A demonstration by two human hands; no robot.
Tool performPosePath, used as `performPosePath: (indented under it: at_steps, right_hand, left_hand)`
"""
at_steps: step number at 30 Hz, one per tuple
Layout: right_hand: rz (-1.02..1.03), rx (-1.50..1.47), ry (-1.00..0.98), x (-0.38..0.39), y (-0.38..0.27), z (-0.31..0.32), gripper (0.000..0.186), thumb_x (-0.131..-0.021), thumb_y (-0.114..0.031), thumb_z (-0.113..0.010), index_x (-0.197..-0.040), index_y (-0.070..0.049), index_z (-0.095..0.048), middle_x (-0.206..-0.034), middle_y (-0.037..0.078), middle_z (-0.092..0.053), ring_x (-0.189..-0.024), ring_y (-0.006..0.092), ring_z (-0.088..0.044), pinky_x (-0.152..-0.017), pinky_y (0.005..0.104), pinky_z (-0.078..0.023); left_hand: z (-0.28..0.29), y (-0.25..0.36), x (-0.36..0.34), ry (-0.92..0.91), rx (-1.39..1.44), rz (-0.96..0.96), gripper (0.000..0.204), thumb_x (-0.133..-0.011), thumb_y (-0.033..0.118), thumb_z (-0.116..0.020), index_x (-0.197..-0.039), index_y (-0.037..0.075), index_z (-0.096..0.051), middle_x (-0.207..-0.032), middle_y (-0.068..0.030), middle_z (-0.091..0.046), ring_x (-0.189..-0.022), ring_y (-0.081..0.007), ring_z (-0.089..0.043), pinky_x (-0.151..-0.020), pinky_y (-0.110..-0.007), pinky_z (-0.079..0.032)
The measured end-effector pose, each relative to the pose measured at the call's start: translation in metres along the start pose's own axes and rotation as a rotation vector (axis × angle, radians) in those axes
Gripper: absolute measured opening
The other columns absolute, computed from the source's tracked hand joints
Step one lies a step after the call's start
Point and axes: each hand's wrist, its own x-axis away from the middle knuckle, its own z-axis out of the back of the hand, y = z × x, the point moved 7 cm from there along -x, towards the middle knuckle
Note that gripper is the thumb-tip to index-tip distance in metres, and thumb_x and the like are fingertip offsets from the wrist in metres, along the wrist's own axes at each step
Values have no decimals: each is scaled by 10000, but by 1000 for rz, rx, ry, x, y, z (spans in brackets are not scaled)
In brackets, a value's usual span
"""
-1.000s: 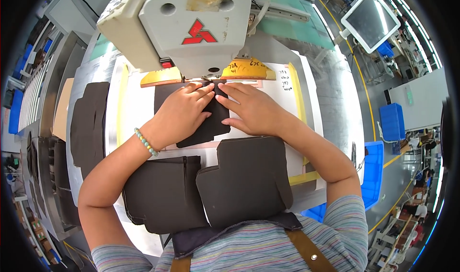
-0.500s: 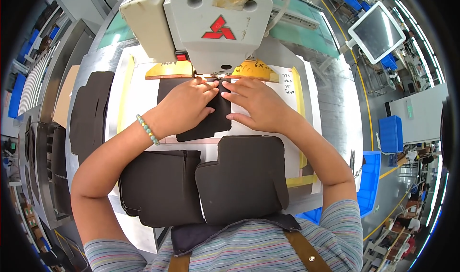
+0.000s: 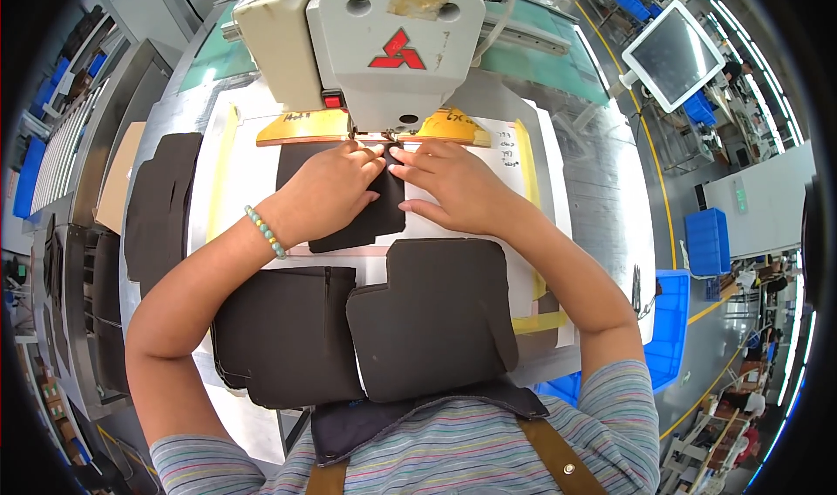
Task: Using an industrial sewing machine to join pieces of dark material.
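Note:
A black fabric piece [image 3: 356, 229] lies flat on a white board under the white machine head [image 3: 392, 68], its top edge at a bar with two yellow plates [image 3: 296, 126]. My left hand [image 3: 327, 190], with a beaded bracelet at the wrist, rests on the piece with fingertips close to the needle area and fingers laid out. My right hand [image 3: 453, 190] lies opposite, fingers apart, fingertips on the right part of the piece near the same point. Both hands press on the piece without gripping it. Stacks of black pieces [image 3: 283, 334] [image 3: 427, 316] lie between my forearms.
More black pieces [image 3: 161, 198] lie at the left beside a cardboard sheet [image 3: 126, 159]. A screen on an arm [image 3: 671, 54] stands at the back right, blue bins [image 3: 667, 338] at the right. A metal rack [image 3: 65, 146] is at the left; workstations line the aisle at the right.
The view has shifted slightly, moving the machine right and the near stacks up in the picture. Both hands remain on the same piece at the needle area, with only slight finger movement.

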Motion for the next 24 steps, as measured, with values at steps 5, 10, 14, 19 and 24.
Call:
performPosePath:
  at_steps: [5, 10, 14, 19, 24]
  right_hand:
    - [-4, 19, -16, -7, -7, 2, 496, -999, -366, -739, -1354, -23, -693, -1495, 135, -653, -1365, 322, -574, -1192, 463, -436]
    - [-45, -28, 33, 21, 0, 24, 376, -1035, -317, -714, -1300, -53, -749, -1439, 82, -704, -1343, 311, -595, -1174, 444, -449]
    - [-261, -314, 91, 55, 6, 51, 290, -1051, -205, -699, -1277, -38, -771, -1363, 91, -743, -1278, 284, -660, -1106, 395, -506]
    - [-555, -941, 40, 80, -21, 40, 274, -1069, -165, -678, -1295, -33, -760, -1302, 90, -747, -1220, 207, -679, -1069, 343, -513]
    - [-540, -881, 71, 64, -70, 35, 256, -1048, -142, -702, -1266, -23, -766, -1245, 90, -758, -1144, 190, -700, -1038, 331, -524]
  left_hand:
    - [6, -4, 9, -24, 49, 5, 455, -954, 168, -766, -1334, -61, -666, -1340, -183, -702, -1279, -339, -630, -1112, -429, -522]
    - [35, -17, 42, -53, 240, 99, 455, -981, 163, -765, -1381, -32, -667, -1473, -138, -660, -1382, -304, -600, -1166, -404, -493]
    - [59, -55, 96, 62, 763, 517, 443, -1043, 234, -731, -1405, -13, -671, -1457, -126, -683, -1371, -256, -617, -1177, -395, -469]
    - [47, -89, 145, 295, 1198, 871, 424, -1067, 256, -713, -1428, 36, -682, -1398, -83, -679, -1330, -186, -607, -1150, -397, -493]
    - [38, -91, 145, 311, 1507, 785, 478, -1090, 275, -675, -1489, 17, -619, -1499, -98, -625, -1407, -212, -569, -1185, -430, -485]
